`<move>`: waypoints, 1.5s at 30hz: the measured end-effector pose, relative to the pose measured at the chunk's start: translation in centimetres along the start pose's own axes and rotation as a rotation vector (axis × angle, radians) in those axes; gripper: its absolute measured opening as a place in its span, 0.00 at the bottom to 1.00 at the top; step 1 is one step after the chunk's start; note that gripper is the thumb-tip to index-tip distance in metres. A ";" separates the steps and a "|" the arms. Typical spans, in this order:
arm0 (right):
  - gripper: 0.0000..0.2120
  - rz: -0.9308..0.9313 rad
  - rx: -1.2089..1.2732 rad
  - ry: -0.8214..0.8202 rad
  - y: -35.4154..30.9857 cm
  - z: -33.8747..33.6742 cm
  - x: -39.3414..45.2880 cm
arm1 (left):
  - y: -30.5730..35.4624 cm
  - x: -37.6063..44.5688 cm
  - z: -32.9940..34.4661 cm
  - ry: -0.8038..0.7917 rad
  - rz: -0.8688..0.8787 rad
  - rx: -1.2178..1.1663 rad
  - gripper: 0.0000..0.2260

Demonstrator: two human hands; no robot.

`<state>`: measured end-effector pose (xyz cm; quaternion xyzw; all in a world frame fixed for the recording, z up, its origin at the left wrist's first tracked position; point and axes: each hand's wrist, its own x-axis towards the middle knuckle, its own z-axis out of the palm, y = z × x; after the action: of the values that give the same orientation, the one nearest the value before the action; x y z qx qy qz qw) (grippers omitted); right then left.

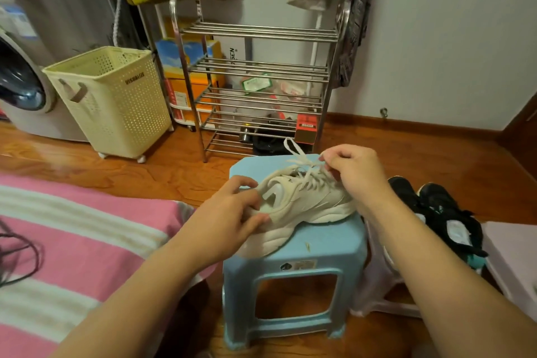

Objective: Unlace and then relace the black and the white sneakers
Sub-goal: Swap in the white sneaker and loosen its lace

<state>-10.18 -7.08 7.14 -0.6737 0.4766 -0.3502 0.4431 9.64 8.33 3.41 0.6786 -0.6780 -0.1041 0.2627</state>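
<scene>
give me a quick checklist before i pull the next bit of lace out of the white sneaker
1. White sneaker resting on the blue stool: ok.
2. Left hand steadying the heel: ok.
3. Right hand pinching the white lace: ok.
4. Lace free of knots: cannot tell, the loops are tangled in view.
5. Black sneakers within reach at the right: ok.
6. Sneaker fully on the stool: not ok, the heel overhangs the edge.

A blue stool (293, 244) stands on the wood floor (174, 174), steel rack (258, 87) behind it, cream basket (113, 102) beside the washer (23, 87), pink striped bedding (72, 241) left.
</scene>
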 end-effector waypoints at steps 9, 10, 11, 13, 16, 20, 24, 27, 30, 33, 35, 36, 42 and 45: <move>0.08 -0.049 0.005 -0.319 0.3 0.0 -2.2 | 1.7 0.8 -1.0 0.237 0.030 0.136 0.15; 0.07 -0.063 0.011 -0.327 0.4 0.2 -2.2 | 2.6 1.6 -0.5 0.246 0.037 0.144 0.18; 0.07 -0.071 0.019 -0.341 0.5 0.5 -2.3 | 3.4 2.4 -0.1 0.235 0.033 0.149 0.22; 0.10 -0.081 0.033 -0.373 0.6 0.6 -2.4 | 4.2 4.0 0.3 0.164 -0.050 0.110 0.31; 0.17 -0.159 -0.075 -0.426 0.2 -0.2 -2.5 | 3.7 5.5 -0.1 0.137 -0.164 -0.180 0.25; 0.14 -0.057 0.073 -0.350 -0.3 -1.1 -1.4 | 3.3 4.7 -0.1 0.265 -0.109 -0.339 0.13; 0.09 -0.081 -0.053 -0.395 -0.5 0.3 -0.3 | 2.7 3.5 0.3 0.329 0.067 -0.362 0.10; 0.12 -0.215 -0.215 -0.492 -0.7 1.5 -0.4 | 2.3 3.5 0.3 0.387 0.139 -0.326 0.08; 0.10 -0.250 -0.184 -0.469 -0.8 1.6 -0.3 | 2.5 3.7 0.3 0.377 0.123 -0.313 0.09; 0.07 -0.150 -0.011 -0.483 -1.2 1.6 -0.6 | 2.9 3.8 0.0 0.355 0.030 -0.334 0.12; 0.05 -0.145 -0.031 -0.382 -1.2 2.1 -0.8 | 3.0 3.8 -0.1 0.348 -0.010 -0.338 0.12; 0.05 -0.142 -0.022 -0.308 -1.3 2.3 -0.8 | 3.0 3.8 -0.1 0.343 -0.017 -0.334 0.13; 0.07 0.218 0.664 0.196 -0.8 -1.4 1.8 | 3.0 3.8 -0.4 0.327 -0.111 -0.328 0.16; 0.06 0.287 0.919 0.389 0.2 -3.4 2.8 | 3.2 3.9 -0.5 0.307 -0.144 -0.355 0.15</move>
<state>-12.41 -10.64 8.31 -0.2600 0.4349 -0.5776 0.6401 7.33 4.79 6.33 0.6762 -0.5511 -0.1357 0.4698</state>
